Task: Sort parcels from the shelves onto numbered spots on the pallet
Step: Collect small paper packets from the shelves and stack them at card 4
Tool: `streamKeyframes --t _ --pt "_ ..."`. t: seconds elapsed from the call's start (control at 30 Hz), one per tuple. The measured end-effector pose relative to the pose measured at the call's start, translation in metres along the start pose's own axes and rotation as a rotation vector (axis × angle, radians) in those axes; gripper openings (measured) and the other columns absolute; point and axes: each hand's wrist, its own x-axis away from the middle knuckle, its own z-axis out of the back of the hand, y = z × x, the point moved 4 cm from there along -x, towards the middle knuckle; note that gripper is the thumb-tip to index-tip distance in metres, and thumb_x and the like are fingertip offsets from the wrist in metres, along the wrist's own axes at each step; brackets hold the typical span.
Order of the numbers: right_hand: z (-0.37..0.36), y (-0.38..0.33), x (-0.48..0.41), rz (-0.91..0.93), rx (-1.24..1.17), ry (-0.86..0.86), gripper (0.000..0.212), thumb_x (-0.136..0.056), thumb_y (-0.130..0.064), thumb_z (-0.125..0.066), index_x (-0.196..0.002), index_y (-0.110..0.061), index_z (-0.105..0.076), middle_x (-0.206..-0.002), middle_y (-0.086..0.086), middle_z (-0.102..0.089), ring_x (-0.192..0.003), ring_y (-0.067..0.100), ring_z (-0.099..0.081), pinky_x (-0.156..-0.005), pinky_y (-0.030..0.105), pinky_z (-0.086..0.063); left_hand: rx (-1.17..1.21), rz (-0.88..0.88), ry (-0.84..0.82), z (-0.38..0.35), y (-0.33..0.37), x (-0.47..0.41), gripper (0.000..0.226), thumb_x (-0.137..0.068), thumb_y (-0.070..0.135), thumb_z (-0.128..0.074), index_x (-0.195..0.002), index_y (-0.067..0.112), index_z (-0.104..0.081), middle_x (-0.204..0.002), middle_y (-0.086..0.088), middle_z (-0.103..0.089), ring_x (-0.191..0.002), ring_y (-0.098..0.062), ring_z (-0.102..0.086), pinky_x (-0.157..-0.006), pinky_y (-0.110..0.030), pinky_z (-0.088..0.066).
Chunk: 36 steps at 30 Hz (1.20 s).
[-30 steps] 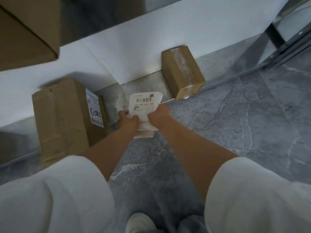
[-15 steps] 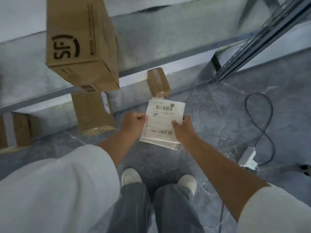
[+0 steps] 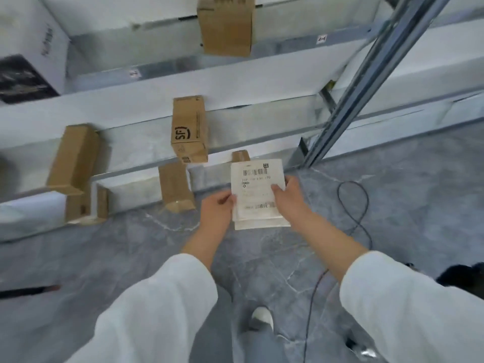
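Floor: grey marbled tiles [image 3: 104,258] lie under the person, who stands facing a rack.
Shelves: white tiers [image 3: 262,82] with metal edges run across the upper half of the view, and a slanted metal upright [image 3: 366,82] crosses them on the right.
Parcel: a flat white parcel [image 3: 258,189] with its barcode label facing up is held in the air between both hands. It is in front of the lowest tier and above the floor, and touches no shelf.
Left hand: the left hand [image 3: 216,210] grips the parcel's left edge, with the thumb on top and the fingers tucked beneath, out of sight.
Right hand: the right hand [image 3: 290,197] grips the right edge, with the thumb laid on the label face and the fingers hidden underneath.
Sleeves: a loose white sleeve covers each upper arm, left [image 3: 157,310] and right [image 3: 406,310]; the forearms are bare.
SF carton: a brown SF carton [image 3: 189,129] stands on a middle tier, up and to the left of the parcel.
Top carton: a brown top carton [image 3: 225,24] sits on a higher tier, near the frame's upper edge.
Left carton: a tall brown left carton [image 3: 74,158] is well to the left, on the SF carton's tier.
Low carton: a brown low carton [image 3: 175,187] stands on the bottom tier, just left of the left hand.
Small carton: a small carton [image 3: 240,156] shows just past the parcel's far edge, mostly covered by it.
White box: a white box [image 3: 26,48] with a dark printed side fills the top left corner, blurred.
Cable: a black cable [image 3: 352,182] loops over the floor to the right of the right hand.
Shoe: one white shoe [image 3: 262,317] shows between the sleeves.
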Motion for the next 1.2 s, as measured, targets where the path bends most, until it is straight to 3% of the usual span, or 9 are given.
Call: streamKeyframes --t 0.17,0.3,0.43,0.57,0.67,0.8,0.87,1.0,1.2 --pt "0.001 -0.04 0.088 0.064 0.115 -0.141 0.029 -0.099 -0.016 -0.048 -0.128 -0.011 -0.044 -0.121 -0.001 -0.058 -0.103 0.016 -0.057 -0.082 0.028 -0.045 0.17 -0.002 0.083 0.068 0.011 0.103 0.028 -0.095 0.005 -0.054 -0.121 0.003 -0.064 -0.11 -0.003 -0.069 -0.095 -0.017 -0.068 -0.087 -0.024 -0.055" --pt "-0.039 -0.066 0.153 0.155 0.121 -0.245 0.027 -0.099 -0.013 -0.048 -0.126 -0.011 -0.044 -0.12 0.0 -0.058 -0.103 0.016 -0.058 -0.086 0.031 -0.049 0.241 -0.046 0.241 0.14 0.024 0.159 0.027 -0.095 0.006 -0.056 -0.121 0.0 -0.064 -0.106 -0.003 -0.067 -0.092 -0.014 -0.065 -0.069 -0.006 -0.051" --pt "-0.097 -0.1 0.214 0.236 0.112 -0.36 0.026 -0.097 -0.011 -0.05 -0.122 -0.013 -0.045 -0.119 0.002 -0.06 -0.107 0.02 -0.061 -0.095 0.042 -0.052 0.331 -0.063 0.366 0.21 0.02 0.204 0.021 -0.094 0.01 -0.059 -0.11 0.003 -0.071 -0.09 0.0 -0.071 -0.08 -0.011 -0.064 -0.07 -0.014 -0.053" --pt "-0.168 -0.14 0.271 0.343 0.158 -0.488 0.029 -0.098 -0.012 -0.049 -0.127 -0.013 -0.044 -0.12 0.002 -0.06 -0.106 0.02 -0.062 -0.086 0.037 -0.055 0.475 -0.108 0.52 0.294 0.009 0.247 0.023 -0.094 0.012 -0.059 -0.115 0.01 -0.068 -0.104 0.0 -0.071 -0.09 -0.011 -0.066 -0.07 -0.01 -0.053" --pt "-0.225 -0.154 0.32 0.354 0.153 -0.572 0.023 -0.098 -0.011 -0.049 -0.12 -0.017 -0.046 -0.115 -0.001 -0.062 -0.103 0.021 -0.064 -0.089 0.044 -0.056 0.572 -0.087 0.614 0.354 -0.017 0.284 0.029 -0.091 0.018 -0.063 -0.12 0.012 -0.065 -0.111 0.0 -0.071 -0.098 -0.013 -0.068 -0.086 -0.026 -0.056" --pt "-0.317 -0.158 0.399 0.387 0.219 -0.72 0.022 -0.096 -0.009 -0.051 -0.116 -0.017 -0.047 -0.116 0.003 -0.063 -0.102 0.023 -0.065 -0.087 0.048 -0.056 0.602 -0.071 0.789 0.431 -0.058 0.345 0.018 -0.093 0.015 -0.061 -0.109 0.013 -0.07 -0.091 0.009 -0.072 -0.082 -0.007 -0.068 -0.082 -0.027 -0.055" --pt "-0.363 -0.162 0.438 0.42 0.27 -0.783 0.025 -0.096 -0.01 -0.05 -0.12 -0.017 -0.046 -0.119 0.004 -0.063 -0.102 0.022 -0.065 -0.086 0.046 -0.057 0.614 -0.066 0.889 0.469 -0.073 0.374 0.018 -0.094 0.014 -0.059 -0.107 0.015 -0.071 -0.089 0.007 -0.072 -0.075 -0.006 -0.066 -0.074 -0.024 -0.053" --pt "-0.442 -0.175 0.504 0.517 0.336 -0.852 0.026 -0.097 -0.016 -0.052 -0.122 -0.017 -0.046 -0.12 0.001 -0.06 -0.104 0.018 -0.062 -0.085 0.035 -0.056 0.534 -0.114 0.99 0.546 -0.097 0.418 0.022 -0.095 0.014 -0.056 -0.111 0.015 -0.071 -0.103 0.006 -0.073 -0.091 -0.008 -0.068 -0.08 -0.02 -0.054" --pt "-0.528 -0.181 0.572 0.582 0.382 -0.967 0.036 -0.096 -0.022 -0.055 -0.128 -0.013 -0.042 -0.12 0.0 -0.056 -0.099 0.014 -0.058 -0.072 0.026 -0.05 0.448 -0.127 1.121 0.63 -0.124 0.457 0.02 -0.096 0.014 -0.055 -0.104 0.014 -0.074 -0.093 0.011 -0.073 -0.088 -0.008 -0.069 -0.076 -0.017 -0.053"
